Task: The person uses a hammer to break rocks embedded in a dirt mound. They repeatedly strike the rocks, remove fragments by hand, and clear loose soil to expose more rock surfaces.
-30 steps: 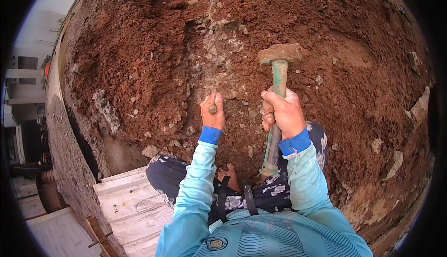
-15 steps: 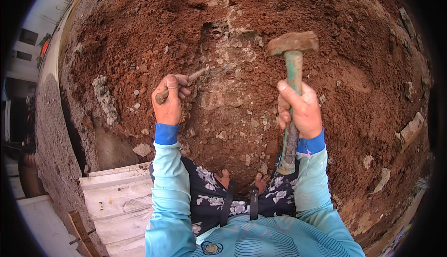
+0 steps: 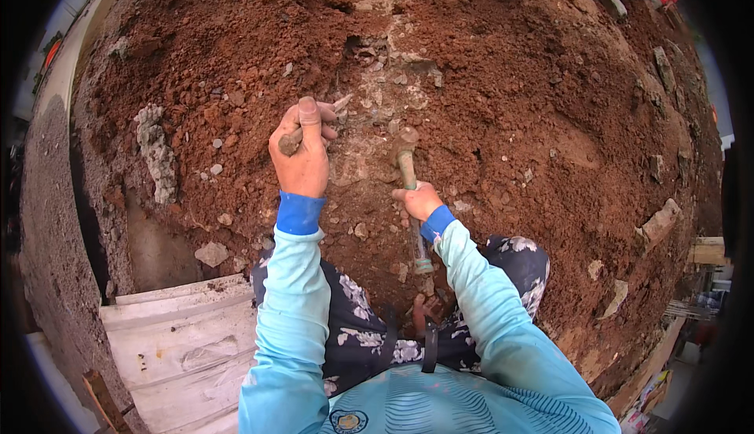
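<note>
My left hand is closed around a chisel, its blunt end showing by the thumb. The chisel's pointed end sticks out past my fingers toward the strip of broken concrete in the red soil. Low over the rubble, my right hand grips a sledgehammer by its green, worn handle. The dirt-coloured hammer head is at the far end of the handle, slightly blurred, right of the chisel and apart from it. Whether the head touches the ground I cannot tell.
Loose red soil surrounds the strip. A rough concrete chunk lies at the left, above a white corrugated sheet. Broken slabs lie at the right. One bare foot shows between my knees.
My right hand has swung the sledgehammer down and to the left, nearer the middle. My left hand with the chisel has shifted slightly right. The view has moved a little.
</note>
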`<state>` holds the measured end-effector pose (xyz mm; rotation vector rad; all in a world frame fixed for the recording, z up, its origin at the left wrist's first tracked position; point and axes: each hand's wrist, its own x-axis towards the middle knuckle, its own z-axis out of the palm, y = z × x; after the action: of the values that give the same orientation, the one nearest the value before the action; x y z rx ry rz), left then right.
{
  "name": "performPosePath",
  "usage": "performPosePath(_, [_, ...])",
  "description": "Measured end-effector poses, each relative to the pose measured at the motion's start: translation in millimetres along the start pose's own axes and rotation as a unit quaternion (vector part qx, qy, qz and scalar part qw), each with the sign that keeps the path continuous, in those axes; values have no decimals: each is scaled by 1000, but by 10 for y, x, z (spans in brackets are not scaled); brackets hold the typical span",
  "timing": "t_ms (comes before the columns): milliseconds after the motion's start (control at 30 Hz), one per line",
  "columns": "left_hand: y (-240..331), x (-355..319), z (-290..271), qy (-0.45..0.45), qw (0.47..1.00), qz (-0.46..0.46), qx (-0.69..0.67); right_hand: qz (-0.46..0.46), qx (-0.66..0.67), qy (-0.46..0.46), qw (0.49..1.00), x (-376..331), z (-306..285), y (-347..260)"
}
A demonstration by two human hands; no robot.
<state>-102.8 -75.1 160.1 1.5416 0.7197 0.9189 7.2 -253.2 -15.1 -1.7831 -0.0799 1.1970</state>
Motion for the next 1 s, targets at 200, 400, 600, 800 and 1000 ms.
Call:
performPosePath(200, [24, -41, -209, 32, 998, -22, -44, -136, 160, -18, 978, -1010, -109, -1223])
performPosePath(400, [-48, -22, -411, 73, 996, -26, -42, -461, 228, 114, 850, -938, -380, -2088])
performPosePath(600, [-50, 56, -209, 63, 995, -46, -63, 31, 23, 11, 999, 82, -486, -580])
performPosePath(800, [-88, 41, -249, 66, 995, -48, -51, 90, 109, -100, 985, -745, -226, -682])
performPosePath(1000, [-63, -60, -209, 47, 997, -53, -36, -259, 150, 64, 952, -775, -548, -1589])
